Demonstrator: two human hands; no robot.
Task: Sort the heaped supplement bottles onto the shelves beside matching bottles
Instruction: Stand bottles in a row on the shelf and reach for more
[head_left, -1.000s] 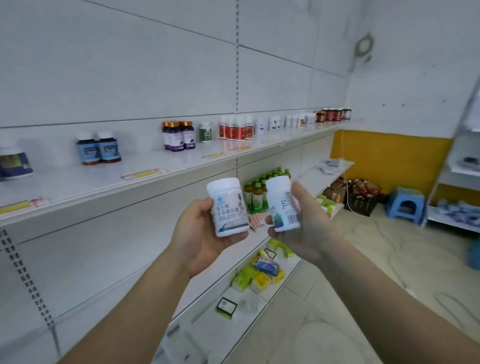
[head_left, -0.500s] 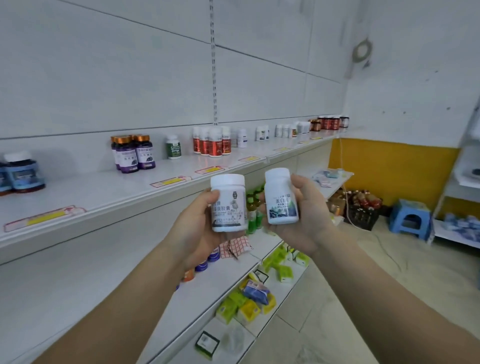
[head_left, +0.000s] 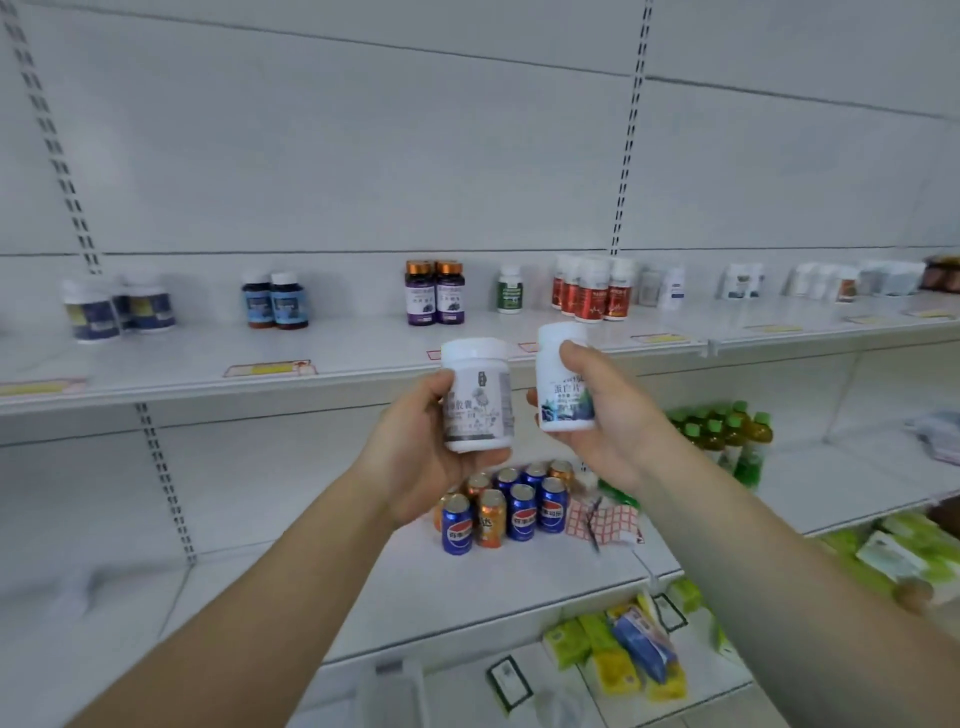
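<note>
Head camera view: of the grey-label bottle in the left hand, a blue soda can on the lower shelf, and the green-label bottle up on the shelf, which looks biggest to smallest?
1. Grey-label bottle, though it is nearest the camera.
2. Blue soda can.
3. Green-label bottle, farthest away, so true sizes stay unsure.

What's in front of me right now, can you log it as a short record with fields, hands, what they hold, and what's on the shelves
left hand: grips a white bottle with grey label, upright
right hand: grips a white bottle with blue-green label, upright
bottles: apart, side by side, held before the top shelf edge
top shelf: supplement bottles in groups, among them purple bottles with orange caps and red-label bottles
middle shelf: soda cans, green drink bottles
lowest shelf: yellow-green packets
</note>
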